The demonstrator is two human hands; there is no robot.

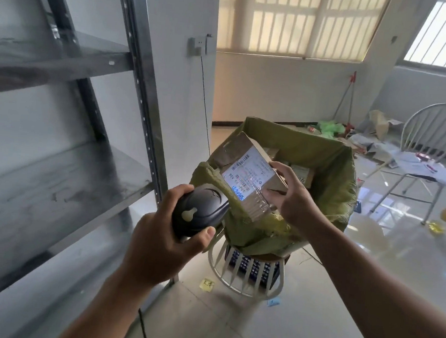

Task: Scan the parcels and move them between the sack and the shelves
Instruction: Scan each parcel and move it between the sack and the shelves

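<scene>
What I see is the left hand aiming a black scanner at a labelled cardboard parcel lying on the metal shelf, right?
Not quite. In the head view the cardboard parcel is not lying on the metal shelf; the right hand holds it above the green sack. The left hand does aim the black scanner at it.

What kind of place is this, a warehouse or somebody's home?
Probably a small makeshift parcel-sorting room, not a proper warehouse: metal shelving on the left, a green sack of boxes, and a handheld scanner aimed at a labelled parcel.
</scene>
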